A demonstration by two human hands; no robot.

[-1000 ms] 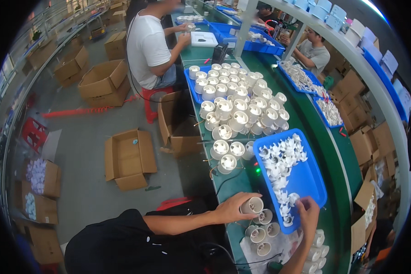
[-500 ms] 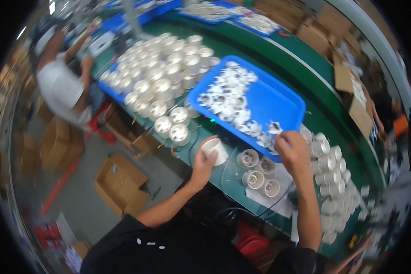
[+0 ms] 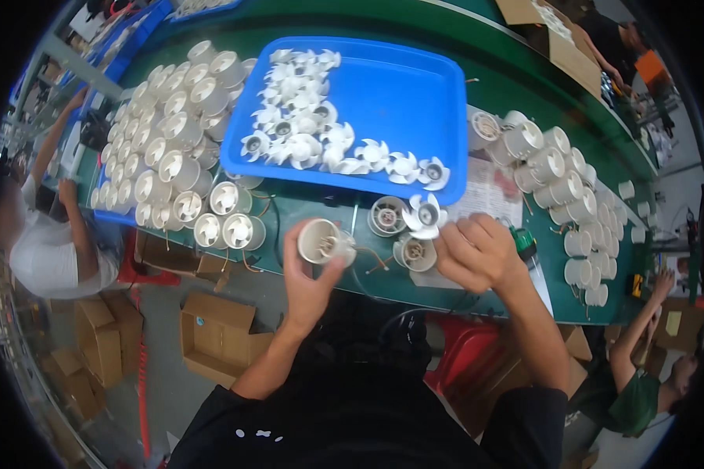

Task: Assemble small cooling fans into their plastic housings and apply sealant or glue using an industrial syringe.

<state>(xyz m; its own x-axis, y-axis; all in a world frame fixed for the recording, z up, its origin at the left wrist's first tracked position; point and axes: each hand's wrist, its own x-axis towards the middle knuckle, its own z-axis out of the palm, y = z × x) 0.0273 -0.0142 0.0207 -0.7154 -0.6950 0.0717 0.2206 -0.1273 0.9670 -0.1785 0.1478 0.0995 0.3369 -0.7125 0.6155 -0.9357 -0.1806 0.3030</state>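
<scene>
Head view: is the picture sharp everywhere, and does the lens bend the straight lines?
Head view, middle: the white cup in the left hand and the blue tray look fairly clear; head view, far left: the co-worker looks softer; head view, near the rim: the green bench looks bowed, corners are black.

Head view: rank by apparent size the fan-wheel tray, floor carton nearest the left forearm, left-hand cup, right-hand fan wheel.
1. Fan-wheel tray
2. Floor carton
3. Cup and fan wheel: too close to rank.

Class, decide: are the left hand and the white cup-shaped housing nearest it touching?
Touching. The head view shows the left hand holding the white cup-shaped housing, fingers curled against its left side.
</scene>
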